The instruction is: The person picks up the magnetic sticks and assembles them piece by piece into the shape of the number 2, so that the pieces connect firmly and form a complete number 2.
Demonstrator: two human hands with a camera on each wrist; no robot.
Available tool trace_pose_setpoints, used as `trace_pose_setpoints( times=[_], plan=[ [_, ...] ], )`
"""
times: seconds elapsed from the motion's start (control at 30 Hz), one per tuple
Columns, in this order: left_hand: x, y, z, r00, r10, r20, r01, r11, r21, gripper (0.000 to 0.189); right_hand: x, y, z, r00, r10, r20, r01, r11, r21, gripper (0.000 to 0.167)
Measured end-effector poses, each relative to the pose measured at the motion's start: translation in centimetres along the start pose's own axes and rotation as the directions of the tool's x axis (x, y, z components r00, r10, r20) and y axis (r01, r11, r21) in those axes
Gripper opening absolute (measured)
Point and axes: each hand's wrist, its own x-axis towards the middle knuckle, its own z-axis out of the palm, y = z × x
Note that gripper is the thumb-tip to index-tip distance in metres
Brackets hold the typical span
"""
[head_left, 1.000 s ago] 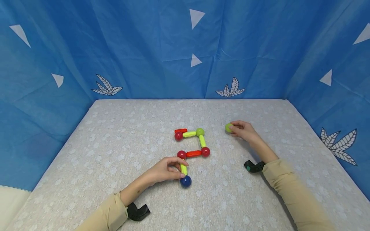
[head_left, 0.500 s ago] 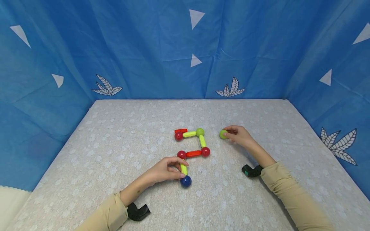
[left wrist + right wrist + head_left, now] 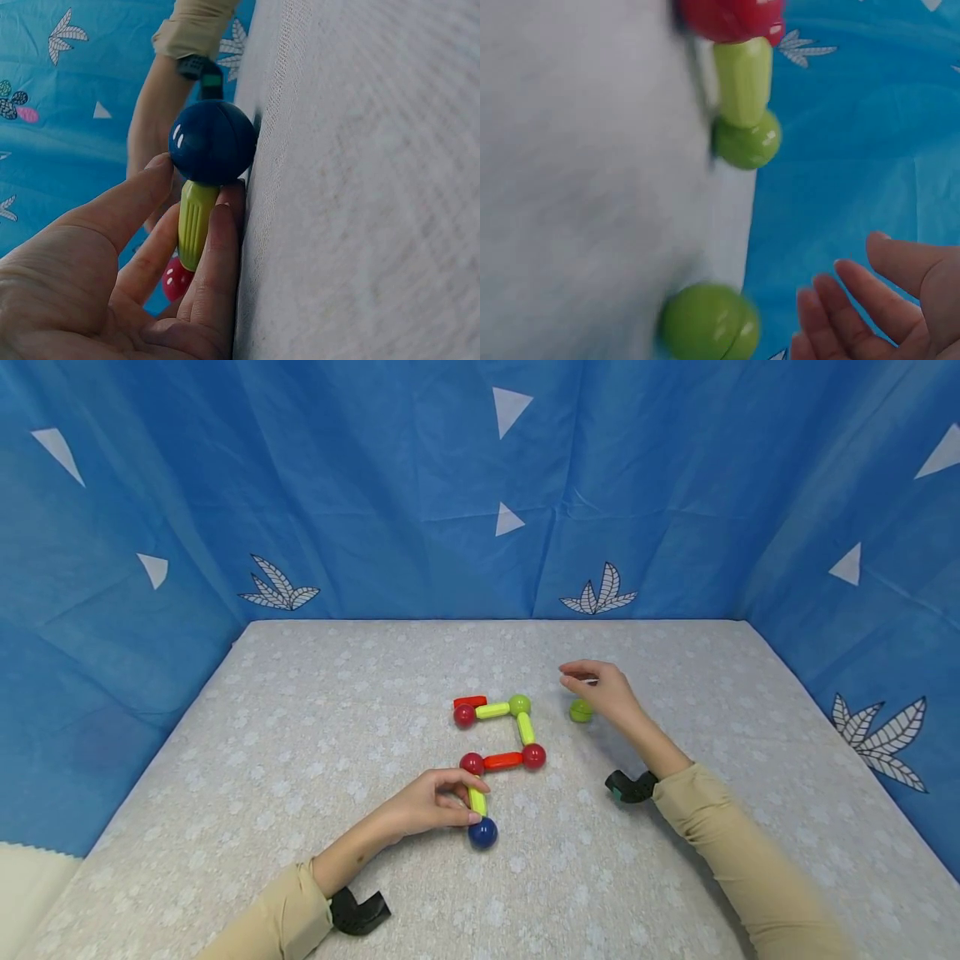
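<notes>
My left hand point(image 3: 431, 802) has its fingers curled about a yellow-green magnetic rod point(image 3: 477, 802), its thumb against the blue ball point(image 3: 483, 832) at the rod's near end. In the left wrist view the blue ball point(image 3: 213, 142) stands out above the fingers. That rod belongs to a zigzag chain: red ball point(image 3: 472, 764), red rod point(image 3: 503, 761), red ball point(image 3: 534, 756), yellow-green rod point(image 3: 526, 728), green ball point(image 3: 520, 705), yellow-green rod point(image 3: 492, 710), red ball point(image 3: 465, 716). Holding nothing, my right hand point(image 3: 603, 691) hovers by a loose green ball point(image 3: 581, 711), fingers extended.
A further red rod point(image 3: 470, 701) lies just behind the chain's far-left red ball; whether they touch I cannot tell. A patterned cloth point(image 3: 337, 693) covers the table, and blue curtains point(image 3: 375, 485) enclose its back and sides. Both wrists carry black devices point(image 3: 360, 912).
My right hand brought the green ball left and nearer, then let it go on the table and lifted away towards the back left. The left hand stays in place.
</notes>
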Motion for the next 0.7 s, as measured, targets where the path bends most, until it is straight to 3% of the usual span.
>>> trace_pose_setpoints(
  times=[0.1,0.3,0.4,0.7],
  plan=[
    [0.0,0.0,0.0,1.0,-0.005,-0.001,0.005,1.0,0.0,0.034,1.3,-1.2,1.0,0.999,-0.029,0.034,0.027,0.997,0.073,0.034],
    [0.0,0.0,0.0,1.0,-0.012,0.001,0.012,1.0,-0.001,0.034,3.3,-2.2,3.9,0.984,-0.004,0.177,-0.028,0.984,0.178,0.035],
    [0.0,-0.1,0.1,1.0,-0.012,0.002,0.012,1.0,0.0,0.034,3.8,-2.3,5.4,0.974,0.013,0.224,-0.052,0.984,0.17,0.033],
    [0.0,0.0,0.0,1.0,-0.001,0.003,0.001,1.0,-0.006,0.034,4.6,-2.2,8.2,0.96,-0.007,0.279,-0.012,0.998,0.066,0.027]
  ],
)
